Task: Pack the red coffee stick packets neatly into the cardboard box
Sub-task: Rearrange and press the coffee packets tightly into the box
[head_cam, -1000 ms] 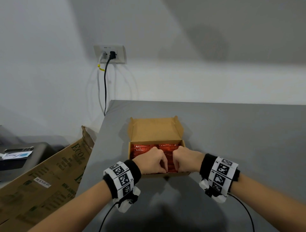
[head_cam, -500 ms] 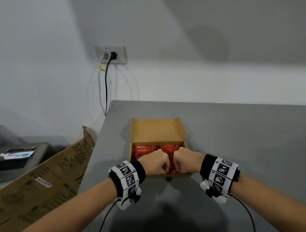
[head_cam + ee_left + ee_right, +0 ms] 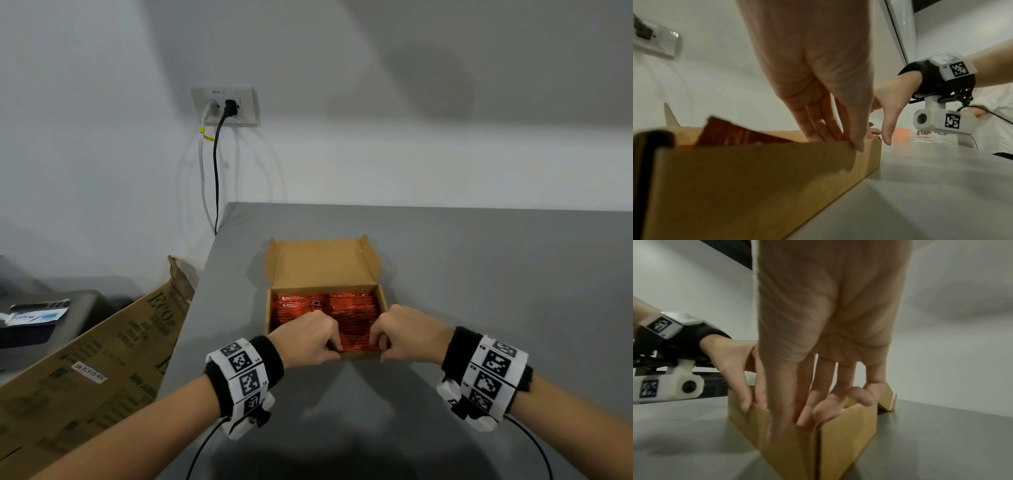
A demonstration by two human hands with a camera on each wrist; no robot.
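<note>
The cardboard box sat on the grey table, directly under both hands, with its lid open on the far side. The red coffee stick packets lay packed inside it. The left hand and right hand each pinched the box's near wall, fingers inside, thumbs outside.

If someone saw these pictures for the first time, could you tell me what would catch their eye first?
The bright red coffee stick packets filling the open cardboard box on the grey table stand out first. Next, the left hand and right hand at the box's near wall, fingers reaching in among the packets, thumbs outside. Both wrists carry white bands with black square markers.
</note>
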